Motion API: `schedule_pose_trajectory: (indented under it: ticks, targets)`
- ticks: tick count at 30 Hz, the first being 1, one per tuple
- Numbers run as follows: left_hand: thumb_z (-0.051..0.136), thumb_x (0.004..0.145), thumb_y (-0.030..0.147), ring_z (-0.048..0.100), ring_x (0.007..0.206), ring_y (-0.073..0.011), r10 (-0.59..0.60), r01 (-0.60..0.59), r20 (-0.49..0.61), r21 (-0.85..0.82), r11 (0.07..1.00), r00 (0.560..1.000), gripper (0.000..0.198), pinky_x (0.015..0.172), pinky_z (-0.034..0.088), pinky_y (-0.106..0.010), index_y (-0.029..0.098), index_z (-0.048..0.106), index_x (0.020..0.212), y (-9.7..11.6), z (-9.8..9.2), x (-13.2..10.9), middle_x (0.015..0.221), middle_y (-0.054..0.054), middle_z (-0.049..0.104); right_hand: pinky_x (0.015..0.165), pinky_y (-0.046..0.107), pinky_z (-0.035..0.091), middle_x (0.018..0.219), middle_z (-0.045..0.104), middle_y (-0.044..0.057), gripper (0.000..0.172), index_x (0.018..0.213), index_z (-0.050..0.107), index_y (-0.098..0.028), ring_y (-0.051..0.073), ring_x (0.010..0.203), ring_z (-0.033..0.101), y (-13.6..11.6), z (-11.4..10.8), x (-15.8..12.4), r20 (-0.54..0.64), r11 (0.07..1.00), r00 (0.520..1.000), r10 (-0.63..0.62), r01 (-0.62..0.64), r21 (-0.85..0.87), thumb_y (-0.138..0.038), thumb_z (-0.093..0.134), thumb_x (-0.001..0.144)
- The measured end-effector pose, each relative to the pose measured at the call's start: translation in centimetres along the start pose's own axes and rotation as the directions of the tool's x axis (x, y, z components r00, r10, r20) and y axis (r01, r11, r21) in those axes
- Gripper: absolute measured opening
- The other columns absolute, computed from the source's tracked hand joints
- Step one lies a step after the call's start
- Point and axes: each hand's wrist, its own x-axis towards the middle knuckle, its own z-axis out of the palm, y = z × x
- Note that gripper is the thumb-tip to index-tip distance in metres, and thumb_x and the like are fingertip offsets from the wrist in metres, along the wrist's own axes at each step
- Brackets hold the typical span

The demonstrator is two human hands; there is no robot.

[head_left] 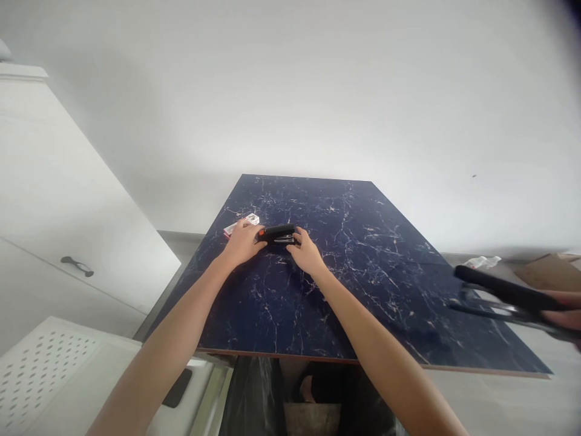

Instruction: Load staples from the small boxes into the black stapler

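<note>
A black stapler [280, 231] with an orange patch at its left end lies across the dark blue table. Its jaw is slightly parted, with metal showing at the right end. My left hand [245, 243] grips the left end between thumb and fingers. At the opposite end, my right hand [307, 251] pinches the stapler's tip with bent fingers. Partly behind my left hand sits a small white and red box [252, 218], mostly covered by the fingers.
The blue marbled tabletop [318, 203] meets a white wall behind. At right, another person's hand [563, 309] holds a second, blurred black stapler [503, 287] over the table's edge. A cardboard box [551, 272] stands beyond. White cabinet [68, 181] at left.
</note>
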Motion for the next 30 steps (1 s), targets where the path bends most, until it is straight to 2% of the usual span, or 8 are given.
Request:
schedule_pose_trajectory:
  ticks: [9, 14, 17, 20, 23, 26, 28, 30]
  targets:
    - [0.072, 0.079, 0.039, 0.046, 0.123, -0.0445, 0.004, -0.003, -0.006, 0.060, 0.998, 1.000, 0.030, 0.101, 0.038, -0.054, 0.021, 0.071, 0.104, -0.2, -0.1, 0.1, 0.101, -0.014, 0.071, 0.112, 0.044, 0.042, 0.144, 0.054, 0.015, 0.064, 0.150, 0.039, -0.018, 0.029, 0.132, 0.053, -1.4, 0.2, -1.4, -0.083, 0.955, 0.983, -0.165, 0.138, -0.264, -0.025, 0.053, 0.088]
    - [0.073, 0.079, 0.035, 0.045, 0.128, -0.0420, -0.005, 0.004, 0.024, 0.028, 1.000, 1.000, 0.038, 0.106, 0.036, -0.055, 0.022, 0.069, 0.114, -0.3, 0.1, 0.2, 0.105, -0.014, 0.070, 0.112, 0.046, 0.039, 0.143, 0.051, 0.017, 0.062, 0.150, 0.039, -0.016, 0.032, 0.134, 0.048, -2.5, 0.1, -2.6, -0.112, 0.918, 0.976, -0.184, 0.130, -0.375, -0.026, 0.050, 0.090]
    - [0.072, 0.081, 0.038, 0.046, 0.127, -0.0407, -0.020, 0.020, 0.022, 0.017, 1.000, 1.000, 0.043, 0.107, 0.035, -0.055, 0.023, 0.068, 0.121, -0.3, 0.2, 0.2, 0.107, -0.014, 0.071, 0.106, 0.046, 0.044, 0.140, 0.052, 0.017, 0.059, 0.149, 0.039, -0.017, 0.032, 0.127, 0.053, -2.7, -0.1, -3.1, -0.116, 0.908, 0.974, -0.195, 0.135, -0.396, -0.028, 0.049, 0.092]
    - [0.070, 0.083, 0.041, 0.048, 0.126, -0.0405, -0.021, 0.021, 0.032, 0.015, 1.000, 0.999, 0.045, 0.107, 0.036, -0.054, 0.022, 0.067, 0.123, -0.2, 0.1, 0.1, 0.108, -0.014, 0.071, 0.100, 0.043, 0.047, 0.130, 0.058, 0.014, 0.049, 0.141, 0.049, -0.019, 0.030, 0.117, 0.059, -3.0, -0.6, -4.4, -0.074, 0.892, 0.971, -0.227, 0.177, -0.416, -0.030, 0.049, 0.094]
    - [0.068, 0.083, 0.041, 0.047, 0.128, -0.0408, -0.022, 0.021, 0.032, 0.023, 1.000, 0.999, 0.053, 0.110, 0.033, -0.054, 0.020, 0.063, 0.131, -0.1, 0.1, 0.1, 0.115, -0.016, 0.070, 0.091, 0.038, 0.050, 0.115, 0.065, 0.010, 0.033, 0.126, 0.061, -0.022, 0.025, 0.103, 0.064, -3.1, -1.5, -6.9, -0.015, 0.864, 0.959, -0.281, 0.246, -0.440, -0.029, 0.051, 0.095]
    - [0.067, 0.083, 0.044, 0.044, 0.133, -0.0411, -0.074, 0.071, 0.039, 0.075, 0.995, 0.996, 0.066, 0.111, 0.033, -0.054, 0.017, 0.055, 0.142, -0.1, 0.2, 0.1, 0.126, -0.018, 0.066, 0.083, 0.034, 0.051, 0.106, 0.067, 0.007, 0.023, 0.113, 0.066, -0.024, 0.022, 0.095, 0.065, -2.4, -3.2, -10.2, -0.009, 0.838, 0.938, -0.346, 0.304, -0.453, -0.026, 0.051, 0.097]
    - [0.068, 0.083, 0.046, 0.044, 0.134, -0.0410, -0.106, 0.100, 0.048, 0.108, 0.989, 0.993, 0.070, 0.110, 0.035, -0.052, 0.015, 0.052, 0.144, 0.0, 0.3, 0.1, 0.131, -0.019, 0.063, 0.082, 0.034, 0.050, 0.102, 0.068, 0.007, 0.020, 0.108, 0.067, -0.023, 0.022, 0.095, 0.064, -1.3, -4.9, -12.4, -0.083, 0.816, 0.917, -0.391, 0.304, -0.491, -0.025, 0.050, 0.097]
    - [0.068, 0.084, 0.046, 0.046, 0.133, -0.0399, -0.113, 0.107, 0.048, 0.115, 0.988, 0.992, 0.071, 0.109, 0.037, -0.051, 0.014, 0.052, 0.144, 0.0, 0.4, 0.1, 0.129, -0.019, 0.065, 0.087, 0.037, 0.049, 0.096, 0.068, 0.007, 0.016, 0.099, 0.068, -0.022, 0.024, 0.095, 0.062, 0.2, -7.2, -14.1, -0.264, 0.784, 0.855, -0.447, 0.232, -0.575, -0.026, 0.053, 0.096]
